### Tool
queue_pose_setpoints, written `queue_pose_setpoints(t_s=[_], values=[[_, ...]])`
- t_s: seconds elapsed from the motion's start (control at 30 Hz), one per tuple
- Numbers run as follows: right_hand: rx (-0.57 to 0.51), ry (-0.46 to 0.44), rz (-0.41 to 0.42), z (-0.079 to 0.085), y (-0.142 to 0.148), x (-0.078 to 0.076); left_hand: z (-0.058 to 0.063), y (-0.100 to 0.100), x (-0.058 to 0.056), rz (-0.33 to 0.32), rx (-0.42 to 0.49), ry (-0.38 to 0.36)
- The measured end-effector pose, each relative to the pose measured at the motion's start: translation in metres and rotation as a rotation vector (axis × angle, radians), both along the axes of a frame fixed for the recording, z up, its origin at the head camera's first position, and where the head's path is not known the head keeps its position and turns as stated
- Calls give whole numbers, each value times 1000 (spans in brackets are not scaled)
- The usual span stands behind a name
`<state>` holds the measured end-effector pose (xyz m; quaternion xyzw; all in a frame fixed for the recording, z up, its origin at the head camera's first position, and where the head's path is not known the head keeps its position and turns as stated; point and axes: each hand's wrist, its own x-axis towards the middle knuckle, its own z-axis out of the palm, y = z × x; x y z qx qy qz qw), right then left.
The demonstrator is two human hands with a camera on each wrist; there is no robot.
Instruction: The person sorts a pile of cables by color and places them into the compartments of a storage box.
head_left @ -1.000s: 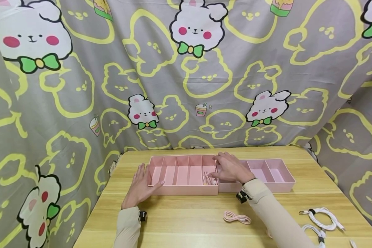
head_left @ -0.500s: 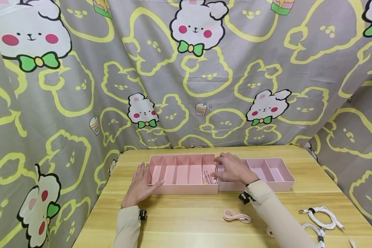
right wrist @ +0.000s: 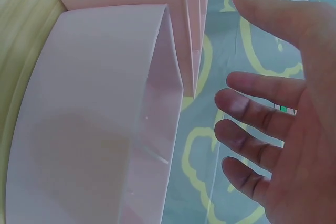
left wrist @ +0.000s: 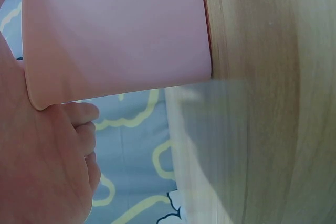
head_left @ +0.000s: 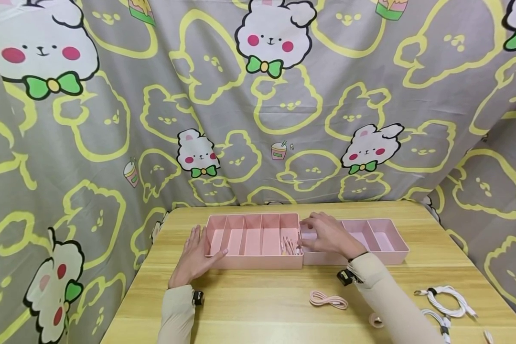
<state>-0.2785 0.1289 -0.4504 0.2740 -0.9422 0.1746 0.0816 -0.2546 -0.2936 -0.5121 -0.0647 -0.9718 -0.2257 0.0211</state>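
My left hand [head_left: 192, 263] rests against the left end of a pink divided box [head_left: 253, 263], its thumb lying over the front rim. In the left wrist view the palm [left wrist: 44, 166] touches the corner of that box [left wrist: 115, 30]. Thin pink and white items, perhaps cables [head_left: 289, 246], lie in the box's rightmost compartment. Over the left part of a lilac divided box [head_left: 389, 258] hovers my right hand [head_left: 330, 235]. The right wrist view shows this hand [right wrist: 310, 108] with fingers spread apart and holding nothing, beside the lilac box [right wrist: 84, 93].
A coiled pink cable [head_left: 328, 300] lies on the wooden table [head_left: 249, 306] in front of the boxes. Farther right are a white cable coil [head_left: 455, 302], a second white cable [head_left: 434, 316] and a small ring-shaped pink item [head_left: 376, 320]. A patterned curtain [head_left: 241, 105] hangs behind the table.
My right hand has drawn back slightly to the right, away from the pink box's rightmost compartment. The ring-shaped item has come out from behind the right sleeve. The left hand has stayed in place.
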Motion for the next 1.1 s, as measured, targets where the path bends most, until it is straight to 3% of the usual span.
queue_pose_setpoints(t_s=[1.1], values=[[-36,34,-87,7,43,29,-1,0,-1,-5,10,9]])
